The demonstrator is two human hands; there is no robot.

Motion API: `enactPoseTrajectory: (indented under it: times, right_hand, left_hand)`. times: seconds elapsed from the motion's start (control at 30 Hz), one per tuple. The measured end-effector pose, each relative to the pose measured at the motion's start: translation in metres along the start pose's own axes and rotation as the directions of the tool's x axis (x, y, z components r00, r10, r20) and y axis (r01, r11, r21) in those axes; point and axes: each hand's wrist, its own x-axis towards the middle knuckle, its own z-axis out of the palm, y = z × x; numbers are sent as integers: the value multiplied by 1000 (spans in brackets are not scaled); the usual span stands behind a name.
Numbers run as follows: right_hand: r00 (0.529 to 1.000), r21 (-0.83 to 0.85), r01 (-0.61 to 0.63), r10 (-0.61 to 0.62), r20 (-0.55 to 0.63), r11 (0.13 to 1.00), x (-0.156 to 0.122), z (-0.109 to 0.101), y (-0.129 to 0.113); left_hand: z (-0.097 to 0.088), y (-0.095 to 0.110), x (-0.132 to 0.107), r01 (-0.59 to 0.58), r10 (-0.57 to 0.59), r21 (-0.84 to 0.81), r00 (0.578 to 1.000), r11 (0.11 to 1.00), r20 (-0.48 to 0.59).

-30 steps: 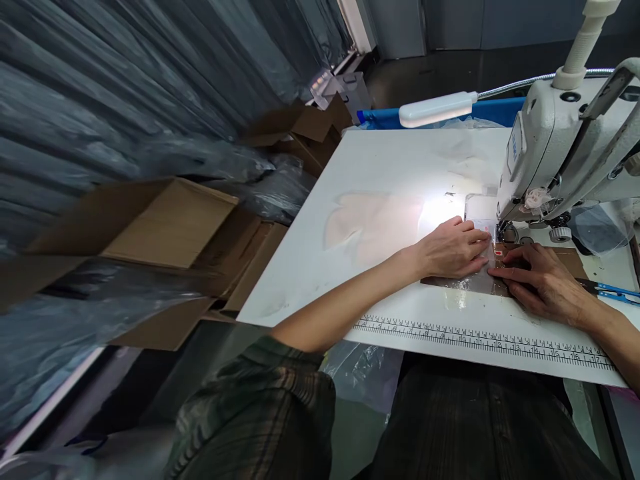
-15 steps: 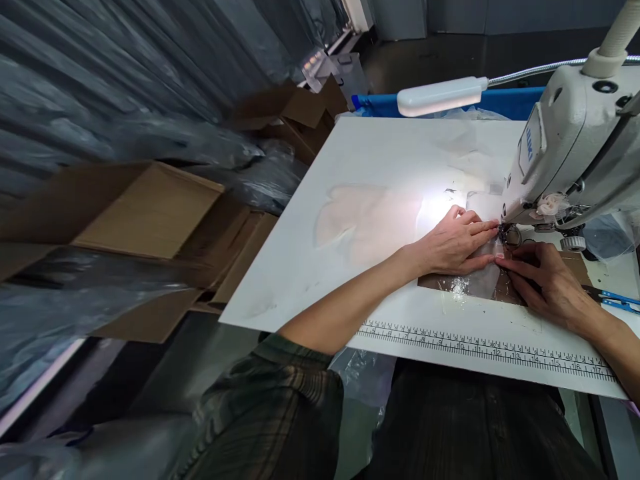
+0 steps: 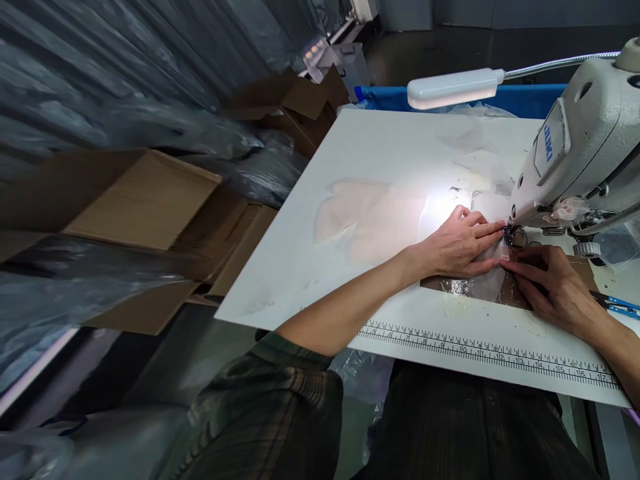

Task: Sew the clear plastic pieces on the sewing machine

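Note:
Under the head of a white sewing machine [image 3: 565, 153], a thin, sheer pale fabric piece [image 3: 487, 288] lies by the needle area. My left hand [image 3: 463, 243] rests flat on it with fingers stretched toward the presser foot, which the fingertips partly hide. Just to the right, my right hand [image 3: 553, 280] has its thumb and forefinger pinched at the fabric's edge. A small whitish tag-like piece [image 3: 505, 252] shows between the fingertips of both hands. Brown shiny tape [image 3: 447, 287] covers the surface beneath the fabric.
Sheer, pale fabric pieces [image 3: 360, 217] lie on the white table [image 3: 300, 280]. A ruler strip [image 3: 480, 353] runs along its front edge. Blue-handled snips [image 3: 623, 305] lie at the right. A lamp [image 3: 455, 88] hangs above. Open cardboard boxes [image 3: 145, 200] stand at left.
The view has shifted slightly, so the machine sits a little farther right in it. Both hands keep nearly the same place beside the needle area.

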Motion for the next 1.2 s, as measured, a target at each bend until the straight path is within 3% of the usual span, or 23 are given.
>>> enactPoseTrajectory:
  times: [0.33, 0.9, 1.2]
  right_hand:
    - [999, -10, 18, -18, -30, 1000, 2, -1, 1]
    - [999, -9, 9, -9, -37, 1000, 1, -1, 2]
    - [999, -5, 14, -15, -30, 1000, -1, 0, 3]
  left_hand:
    - [-3, 6, 2, 5, -9, 117, 999, 993, 31]
    - [2, 3, 2, -20, 21, 153, 1000, 988, -4]
    - [5, 5, 0, -13, 31, 167, 994, 986, -106]
